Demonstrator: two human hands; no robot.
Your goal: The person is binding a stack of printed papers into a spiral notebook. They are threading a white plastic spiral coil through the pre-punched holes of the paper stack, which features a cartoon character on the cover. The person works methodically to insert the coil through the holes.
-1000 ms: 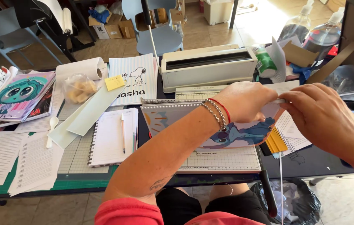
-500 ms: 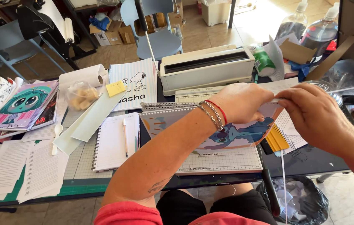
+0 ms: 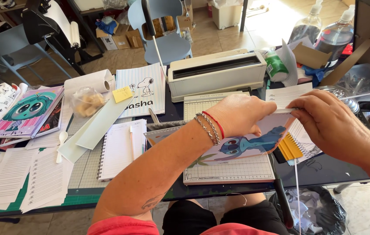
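Both hands gripped a cartoon-printed notebook cover (image 3: 246,146) over the paper trimmer (image 3: 228,167) on the desk: left hand (image 3: 241,114) closed over its top edge, right hand (image 3: 326,122) pinching its right corner, beside the binding machine (image 3: 217,74).

A yellow sticky note (image 3: 122,94) lies on the striped notebook at the back of the desk (image 3: 333,172), beside a clear bag (image 3: 85,101) of pale lumps, with brown cardboard boxes (image 3: 117,40) on the floor beyond.
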